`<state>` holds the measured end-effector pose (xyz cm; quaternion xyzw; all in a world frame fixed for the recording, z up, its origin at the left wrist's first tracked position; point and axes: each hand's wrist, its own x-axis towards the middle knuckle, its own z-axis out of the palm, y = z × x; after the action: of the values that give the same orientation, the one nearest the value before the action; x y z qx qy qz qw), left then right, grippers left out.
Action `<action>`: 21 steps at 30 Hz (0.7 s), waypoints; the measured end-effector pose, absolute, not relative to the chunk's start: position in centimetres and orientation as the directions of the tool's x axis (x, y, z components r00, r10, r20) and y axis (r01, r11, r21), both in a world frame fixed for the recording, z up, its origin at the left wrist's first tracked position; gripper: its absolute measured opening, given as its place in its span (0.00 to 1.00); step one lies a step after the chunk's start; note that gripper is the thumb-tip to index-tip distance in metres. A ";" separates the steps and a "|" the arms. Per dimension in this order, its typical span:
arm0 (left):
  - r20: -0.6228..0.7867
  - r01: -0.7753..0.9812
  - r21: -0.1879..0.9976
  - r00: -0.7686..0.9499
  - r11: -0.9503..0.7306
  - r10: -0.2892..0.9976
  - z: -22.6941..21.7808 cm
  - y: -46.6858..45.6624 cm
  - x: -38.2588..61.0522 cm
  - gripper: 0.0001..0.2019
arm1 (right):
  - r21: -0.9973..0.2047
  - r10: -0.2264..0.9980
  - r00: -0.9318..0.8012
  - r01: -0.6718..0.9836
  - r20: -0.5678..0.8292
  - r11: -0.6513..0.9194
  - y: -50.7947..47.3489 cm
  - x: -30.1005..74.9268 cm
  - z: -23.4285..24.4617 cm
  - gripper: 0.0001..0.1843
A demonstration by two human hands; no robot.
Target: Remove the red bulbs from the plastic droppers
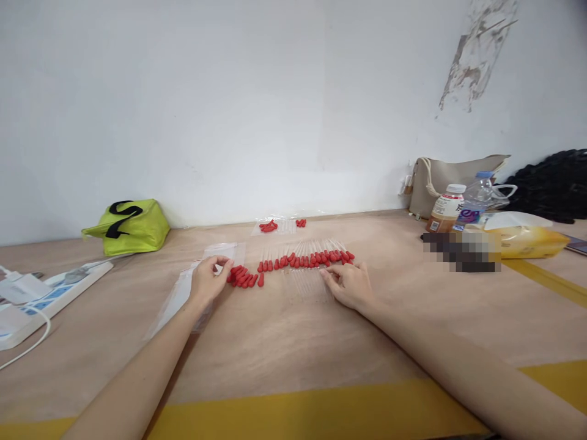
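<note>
2 hands (208,278), 2 bottles (446,209)

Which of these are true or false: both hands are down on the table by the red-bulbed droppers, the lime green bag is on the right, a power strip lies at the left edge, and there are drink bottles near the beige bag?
1. Both hands rest on the table by the droppers: true. The left hand and right hand sit at either end of the row.
2. The green bag is on the right: false. It stands at the left, by the wall.
3. A power strip lies at the left edge: true.
4. Bottles stand near the beige bag: true.
5. The left hand holds a bottle: false. It rests on clear plastic sleeves.
</note>
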<state>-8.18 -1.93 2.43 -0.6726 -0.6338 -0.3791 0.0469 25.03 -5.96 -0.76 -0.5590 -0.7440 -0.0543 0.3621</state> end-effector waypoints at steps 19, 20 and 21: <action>0.285 0.982 -0.103 0.184 -0.160 0.941 4.3 3.2 -1.5 0.11 | -0.340 0.805 0.007 0.909 0.593 0.242 -4.9 26.0 -0.8 0.24; 0.301 0.984 -0.112 0.168 -0.140 0.939 4.5 3.1 -1.5 0.11 | -0.340 0.802 0.006 0.908 0.597 0.246 -4.9 26.0 -0.9 0.23; 0.323 0.985 -0.121 0.155 -0.121 0.934 4.9 2.9 -1.5 0.12 | -0.342 0.799 0.007 0.906 0.602 0.250 -4.9 26.0 -0.9 0.23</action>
<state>-1.52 2.86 4.87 -0.7440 -0.6447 -0.0839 0.1539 25.98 -4.86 -0.91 -0.6078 -0.7010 -0.0732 0.3658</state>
